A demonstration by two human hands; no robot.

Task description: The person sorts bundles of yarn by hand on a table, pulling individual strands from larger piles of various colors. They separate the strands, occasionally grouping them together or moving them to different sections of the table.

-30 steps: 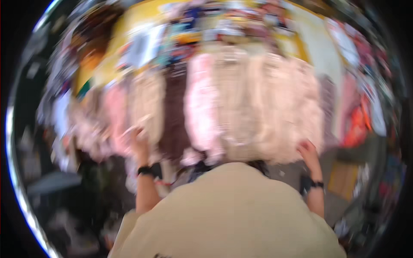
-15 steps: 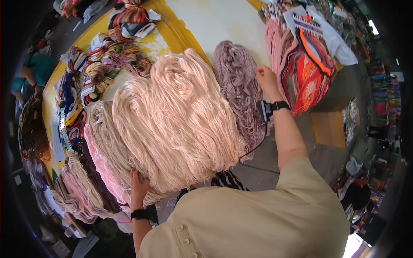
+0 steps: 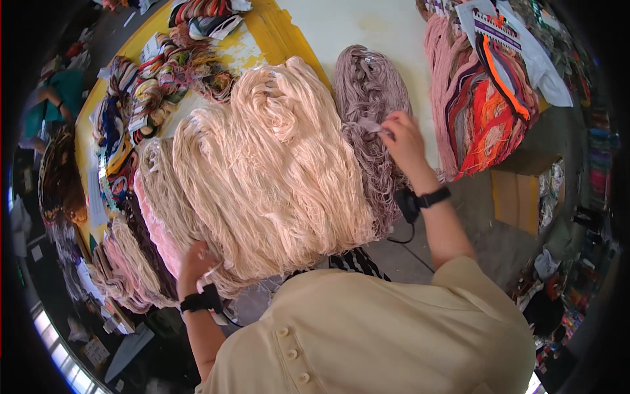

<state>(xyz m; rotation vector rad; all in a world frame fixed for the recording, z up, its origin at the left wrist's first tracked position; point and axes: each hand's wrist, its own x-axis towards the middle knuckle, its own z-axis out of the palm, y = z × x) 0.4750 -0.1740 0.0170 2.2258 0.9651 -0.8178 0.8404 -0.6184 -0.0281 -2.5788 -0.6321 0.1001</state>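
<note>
Thumb and fingers of the person's right hand (image 3: 404, 139), at two o'clock in the view, pinch a small, pale mauve wisp (image 3: 368, 125) above a long, dusty-mauve yarn skein (image 3: 369, 82). That skein lies at one o'clock, beside broad, pale peach yarn skeins (image 3: 295, 164) filling the centre. At eight o'clock the left hand (image 3: 199, 261), fingers curled, is by the lower ends of a beige yarn skein (image 3: 162, 174); whether it grasps any strands cannot be told. A narrow, light-pink yarn hank (image 3: 155, 231) lies just beyond at nine o'clock. Farther out at two o'clock hangs a pink, red and orange yarn bundle (image 3: 482, 108), over the edge of a white-topped, yellow-bordered table (image 3: 377, 26). An open brown cardboard box (image 3: 515, 197) stands at three o'clock; a green-clad co-worker (image 3: 62, 92) is at ten.
</note>
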